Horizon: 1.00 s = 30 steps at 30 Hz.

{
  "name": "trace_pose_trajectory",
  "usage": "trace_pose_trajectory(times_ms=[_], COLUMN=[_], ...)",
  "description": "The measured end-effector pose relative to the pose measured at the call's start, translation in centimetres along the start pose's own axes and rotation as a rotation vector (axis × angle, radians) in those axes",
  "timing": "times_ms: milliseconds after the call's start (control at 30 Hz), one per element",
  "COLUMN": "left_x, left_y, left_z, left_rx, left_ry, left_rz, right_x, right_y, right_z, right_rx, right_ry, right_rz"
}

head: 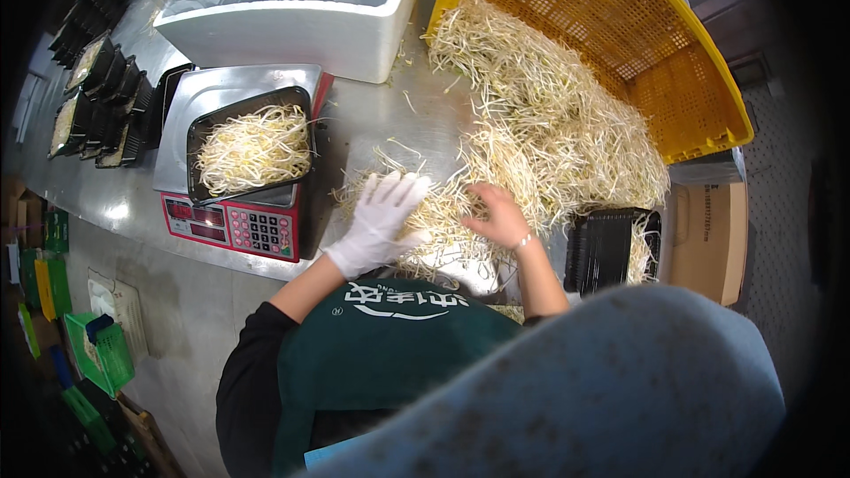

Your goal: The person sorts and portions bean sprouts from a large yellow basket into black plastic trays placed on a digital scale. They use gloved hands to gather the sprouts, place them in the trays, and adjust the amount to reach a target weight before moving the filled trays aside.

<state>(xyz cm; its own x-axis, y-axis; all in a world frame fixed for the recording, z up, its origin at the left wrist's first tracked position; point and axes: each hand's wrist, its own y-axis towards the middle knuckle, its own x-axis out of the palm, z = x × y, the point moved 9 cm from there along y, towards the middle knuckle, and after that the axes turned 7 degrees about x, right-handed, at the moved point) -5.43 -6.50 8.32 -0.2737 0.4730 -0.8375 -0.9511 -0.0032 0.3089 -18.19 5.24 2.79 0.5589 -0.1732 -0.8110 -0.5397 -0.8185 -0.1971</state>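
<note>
My left hand [388, 219], in a white glove, lies palm down on loose bean sprouts [445, 219] with its fingers apart. Bare and with a light bracelet at the wrist, my right hand [498, 212] touches the same sprouts, thumb and forefinger spread. Behind it rises a large heap of bean sprouts [564, 106], spilling from a tipped yellow plastic crate [631, 20]. To the left, a black plastic tray [249, 192] full of sprouts rests on the steel pan [232, 79] of a red digital scale [292, 249].
A white foam box [279, 36] stands at the back. Filled black trays [113, 86] are stacked on the steel table [86, 179] at far left. Stacked black trays [601, 245] lie right of my right hand, near a cardboard box [707, 239]. A green basket [109, 352] sits lower left.
</note>
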Motion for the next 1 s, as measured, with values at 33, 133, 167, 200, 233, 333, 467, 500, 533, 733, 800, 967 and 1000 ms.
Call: trace_pose_trajectory(times_ms=[33, 133, 167, 200, 233, 333, 467, 500, 533, 733, 800, 967, 1000], left_x=[1.5, 5.6, 5.2, 4.5, 3.3, -0.8, -3.4, -2.8, -1.1, 2.2, 2.6, 3.0, 1.5], left_y=[0.2, 0.9, 1.1, 1.0, 1.2, -0.3, -3.1, -4.2, -5.9, -5.2, -4.4, -5.8, -5.1], left_z=[0.4, 0.1, -0.1, -0.5, -0.3, -2.4, -6.7, -8.2, -10.4, -9.8, -9.6, -11.7, -10.3], left_rx=[0.032, 0.096, 0.118, 0.135, 0.155, 0.027, -0.243, -0.377, -0.495, -0.445, -0.406, -0.758, -0.760], left_ry=[0.055, 0.260, 0.212, 0.166, 0.121, -0.073, -0.191, -0.066, -0.183, -0.263, -0.155, -0.794, -0.823], left_rz=[-0.069, -0.277, -0.229, -0.179, -0.130, 0.097, 0.247, 0.138, 0.151, 0.179, 0.269, 0.355, 0.336], right_x=[0.2, 2.1, 2.4, 2.6, 2.7, 1.4, 1.7, 1.7, 2.0, 5.2, 5.5, 2.4, 1.3], right_y=[-2.2, -6.0, -6.5, -6.4, -5.9, -4.8, -4.9, -5.0, -5.2, -4.9, -3.4, -1.1, -1.6], right_z=[0.0, -0.4, -0.8, -0.5, 0.3, -1.8, -1.6, -1.1, -0.6, -5.5, -5.3, 0.2, 1.7], right_rx=[-0.013, -0.048, -0.020, 0.020, 0.060, 0.158, 0.093, 0.054, 0.109, -0.020, 0.050, 0.250, 0.258], right_ry=[-0.040, -0.134, -0.135, -0.077, -0.019, 0.327, 0.430, 0.383, 0.351, -0.001, 0.005, 0.526, 0.588], right_rz=[0.045, 0.152, 0.173, 0.186, 0.201, 0.164, 0.236, 0.294, 0.237, 0.291, 0.279, 0.146, 0.176])
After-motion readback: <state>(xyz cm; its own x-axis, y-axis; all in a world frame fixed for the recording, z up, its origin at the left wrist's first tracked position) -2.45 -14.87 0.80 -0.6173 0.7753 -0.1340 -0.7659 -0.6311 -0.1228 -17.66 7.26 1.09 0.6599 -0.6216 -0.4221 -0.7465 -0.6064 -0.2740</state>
